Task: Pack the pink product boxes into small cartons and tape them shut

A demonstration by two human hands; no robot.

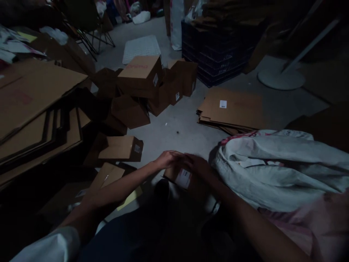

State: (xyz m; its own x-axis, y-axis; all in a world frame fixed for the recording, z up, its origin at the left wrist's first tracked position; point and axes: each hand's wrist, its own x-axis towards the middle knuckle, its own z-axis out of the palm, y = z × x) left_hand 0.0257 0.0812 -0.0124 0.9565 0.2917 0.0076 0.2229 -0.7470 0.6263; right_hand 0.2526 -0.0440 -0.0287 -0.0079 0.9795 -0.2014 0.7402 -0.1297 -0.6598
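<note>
Between my feet on the floor is a small brown cardboard box (172, 174) with a white printed label (184, 178) on it. My left hand (170, 159) lies at the box's far upper edge, fingers bent and held together over the cardboard. Close beside it, almost meeting it, my right hand (198, 164) grips the same edge from the right, its fingers curled and partly lost in shadow. Dim light hides the near side of the box.
Several cardboard boxes (140, 76) are piled ahead to the left. Flattened cardboard (231, 107) lies ahead right, and more flat sheets (35, 87) are stacked at left. A large white woven sack (261, 174) spreads at right. Dark blue crates (218, 54) and a round stand base (280, 78) stand behind.
</note>
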